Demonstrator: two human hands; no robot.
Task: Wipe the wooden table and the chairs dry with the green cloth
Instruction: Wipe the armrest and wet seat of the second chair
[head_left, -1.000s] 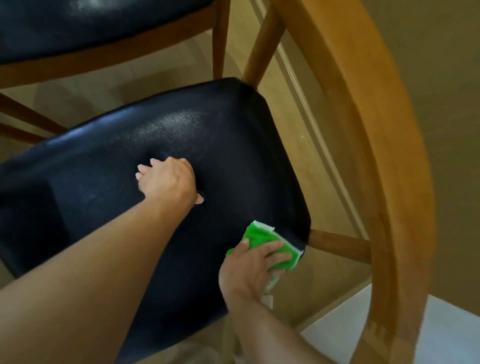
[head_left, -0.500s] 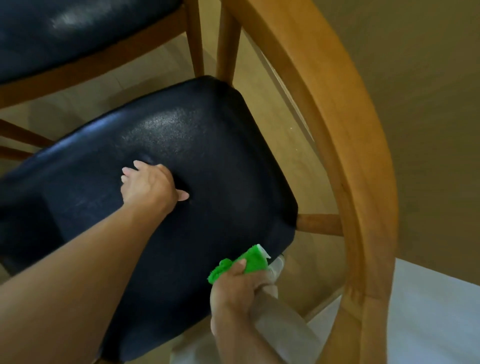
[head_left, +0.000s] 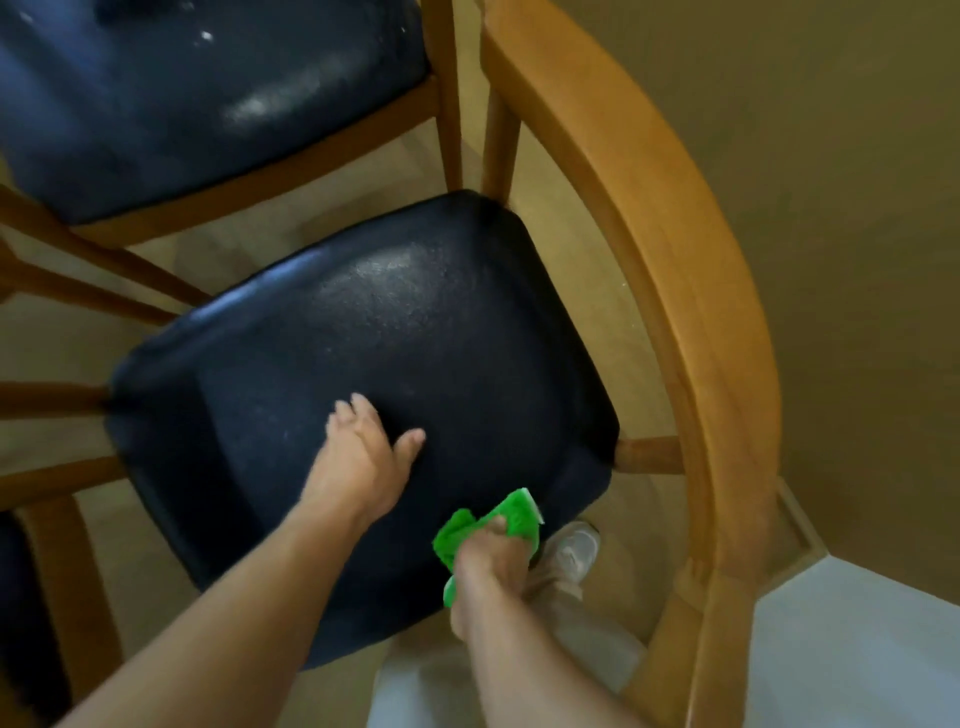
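— Now, status of the right hand (head_left: 491, 558)?

— Fingers are curled round the green cloth (head_left: 485, 527), which is bunched in the grip. The cloth sits at the near right edge of the black seat (head_left: 395, 364); whether it touches the edge cannot be told. One second ago it was folded flat against the seat's right corner; it is now crumpled and nearer along that edge.

— Left hand (head_left: 363, 462)?

— Fingers straight, thumb spread to the right, resting on the seat and holding nothing. Earlier the fingers were curled more tightly against the upholstery.

— Chair position?

— The curved wooden backrest (head_left: 691, 322) runs down the right side. A second chair seat (head_left: 197, 98) shows at far left, more of it than before, and the near seat's left edge is now in view.

— Other items?

— A light shoe (head_left: 574, 551) is on the floor (head_left: 566, 260) just right of the cloth.
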